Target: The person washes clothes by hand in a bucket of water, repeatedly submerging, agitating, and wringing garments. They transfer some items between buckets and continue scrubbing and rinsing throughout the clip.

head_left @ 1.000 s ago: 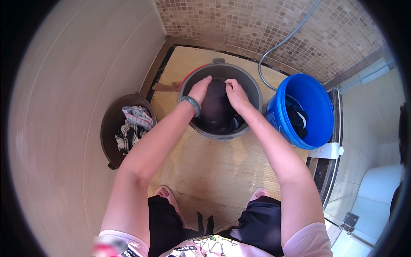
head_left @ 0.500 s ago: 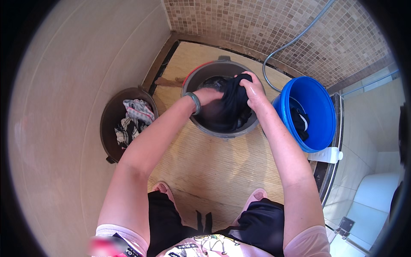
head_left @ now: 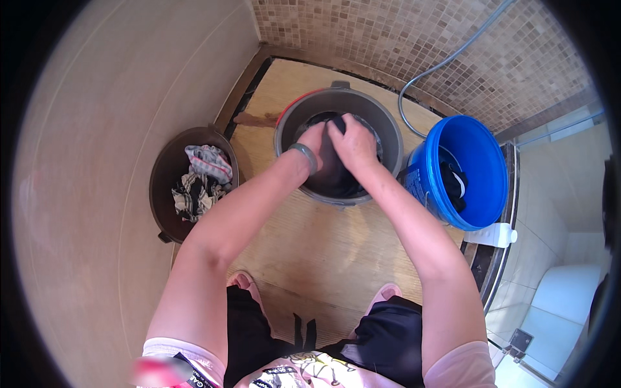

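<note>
A grey bucket [head_left: 389,123] with a red handle stands in front of me, holding water and a wet black garment [head_left: 332,169]. Over the bucket, my left hand [head_left: 313,138], a bangle on its wrist, is closed on a part of the cloth. My right hand [head_left: 355,143] is right beside it, fingers wrapped round a bunched piece of the same garment. Both hands sit close together, with the fabric between and below them. The lower part of the cloth lies in the bucket, partly hidden by my hands and wrists.
To the left, a brown bucket [head_left: 159,169] holds patterned clothes [head_left: 202,184]. A blue bucket [head_left: 490,187] with dark cloth inside stands at the right, a white bottle [head_left: 498,235] lying near it. A grey hose [head_left: 446,59] hangs along the tiled wall.
My right hand has moved left and slightly down, bringing its part of the black garment next to my left hand. The cloth held up at the right is now lower and bunched between both hands.
</note>
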Action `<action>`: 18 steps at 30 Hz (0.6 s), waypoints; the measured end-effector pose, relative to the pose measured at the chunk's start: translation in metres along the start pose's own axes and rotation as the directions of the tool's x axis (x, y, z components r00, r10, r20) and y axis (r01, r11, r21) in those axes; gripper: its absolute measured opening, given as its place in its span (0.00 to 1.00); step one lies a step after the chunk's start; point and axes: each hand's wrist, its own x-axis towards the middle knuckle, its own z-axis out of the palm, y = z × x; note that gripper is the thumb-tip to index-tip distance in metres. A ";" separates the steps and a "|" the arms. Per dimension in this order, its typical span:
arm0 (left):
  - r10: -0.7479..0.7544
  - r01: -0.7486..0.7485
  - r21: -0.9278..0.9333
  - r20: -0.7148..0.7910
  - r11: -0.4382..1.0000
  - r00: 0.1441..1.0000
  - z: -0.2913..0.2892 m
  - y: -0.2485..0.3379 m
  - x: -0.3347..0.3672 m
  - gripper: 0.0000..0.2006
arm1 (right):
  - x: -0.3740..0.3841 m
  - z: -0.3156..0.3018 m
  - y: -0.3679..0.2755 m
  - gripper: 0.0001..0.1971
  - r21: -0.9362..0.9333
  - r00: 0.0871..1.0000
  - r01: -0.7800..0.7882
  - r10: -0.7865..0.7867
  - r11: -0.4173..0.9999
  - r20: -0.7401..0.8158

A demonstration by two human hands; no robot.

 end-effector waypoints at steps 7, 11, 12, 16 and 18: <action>-0.110 0.098 0.131 0.091 0.987 0.990 -0.014 0.004 0.004 0.14 | 0.004 -0.007 0.017 0.15 -0.171 0.971 -0.190 0.210 0.967 0.110; 0.027 -0.075 0.382 0.130 0.921 0.991 -0.004 0.028 -0.010 0.14 | 0.010 -0.012 0.041 0.19 0.146 0.966 0.036 -0.071 0.989 0.249; 0.051 -0.106 0.415 0.142 0.904 0.989 0.000 0.038 -0.011 0.15 | 0.014 -0.011 0.045 0.20 0.371 0.953 0.073 -0.174 0.926 0.247; 0.230 -0.289 0.510 0.176 0.810 0.957 0.012 0.050 -0.017 0.18 | 0.007 -0.022 0.007 0.33 0.398 0.938 -0.157 0.011 0.904 0.346; 0.409 -0.468 0.542 0.235 0.697 0.882 0.000 0.050 -0.003 0.22 | 0.004 -0.022 -0.006 0.33 0.135 0.945 -0.044 -0.003 0.990 0.326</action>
